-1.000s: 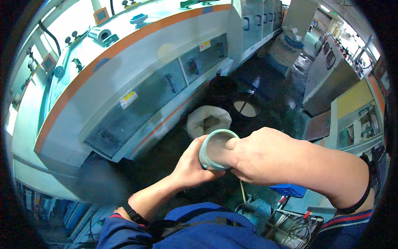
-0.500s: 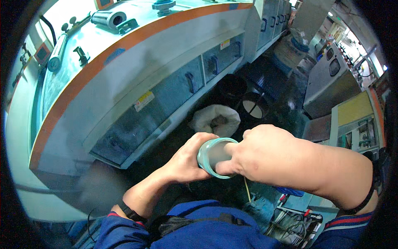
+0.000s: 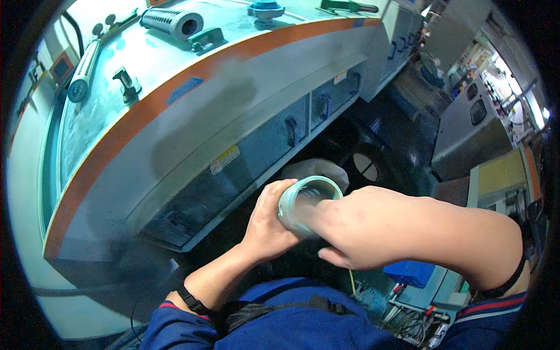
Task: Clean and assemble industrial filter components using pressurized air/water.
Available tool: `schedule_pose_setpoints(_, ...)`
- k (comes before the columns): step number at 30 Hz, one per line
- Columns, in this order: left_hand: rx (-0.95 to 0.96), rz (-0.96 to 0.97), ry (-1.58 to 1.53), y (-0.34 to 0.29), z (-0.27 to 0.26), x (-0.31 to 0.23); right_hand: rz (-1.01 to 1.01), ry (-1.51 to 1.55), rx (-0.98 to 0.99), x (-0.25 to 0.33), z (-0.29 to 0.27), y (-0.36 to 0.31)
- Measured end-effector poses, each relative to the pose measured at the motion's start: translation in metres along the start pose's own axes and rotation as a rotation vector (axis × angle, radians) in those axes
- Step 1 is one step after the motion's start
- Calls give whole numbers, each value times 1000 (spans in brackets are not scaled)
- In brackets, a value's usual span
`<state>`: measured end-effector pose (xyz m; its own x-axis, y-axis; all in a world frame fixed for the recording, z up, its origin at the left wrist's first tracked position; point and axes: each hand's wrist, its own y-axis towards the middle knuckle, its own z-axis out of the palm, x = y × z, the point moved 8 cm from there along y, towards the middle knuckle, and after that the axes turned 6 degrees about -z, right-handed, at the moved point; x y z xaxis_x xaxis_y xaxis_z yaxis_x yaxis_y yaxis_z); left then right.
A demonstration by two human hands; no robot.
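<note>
My left hand (image 3: 268, 226) is wrapped around the side of a pale green, translucent round jar (image 3: 287, 211). The jar tilts, with its open mouth facing up and away from me. My right hand (image 3: 370, 224) is at the jar's near right side, its fingers smeared by motion over the opening and wall. Its thumb stands apart below the jar. Whether those fingers hold anything is hidden by the blur, and the jar's contents are hard to make out.
A white machine with an orange-edged top (image 3: 192, 73) fills the left and far side, with a grey slotted cylinder (image 3: 172, 21) on it. Beyond the jar are a whitish sack (image 3: 333, 170) and a round bucket (image 3: 366, 167). A blue box (image 3: 410, 274) sits at lower right.
The jar has tipped and its mouth has moved up and slightly right. My right fingers have shifted from gripping inside the rim toward its near side, and the view has turned a little.
</note>
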<state>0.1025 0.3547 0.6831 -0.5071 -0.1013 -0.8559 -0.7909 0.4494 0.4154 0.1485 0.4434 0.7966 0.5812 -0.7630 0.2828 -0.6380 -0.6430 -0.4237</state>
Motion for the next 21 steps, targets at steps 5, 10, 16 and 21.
schedule_pose_setpoints(5, -50, -88, 47, 18, 3, 18, -117, -6, -100, -31, -18, 8)
schedule_pose_setpoints(10, -323, -194, 210, 29, 21, 31, -142, 140, -39, -82, -20, 32)
schedule_pose_setpoints(16, -426, -449, 196, 27, -18, 37, -489, -34, -777, -132, -183, 54)
schedule_pose_setpoints(21, -425, -538, 337, -1, -34, 25, -266, -418, -1136, -241, -251, 147)
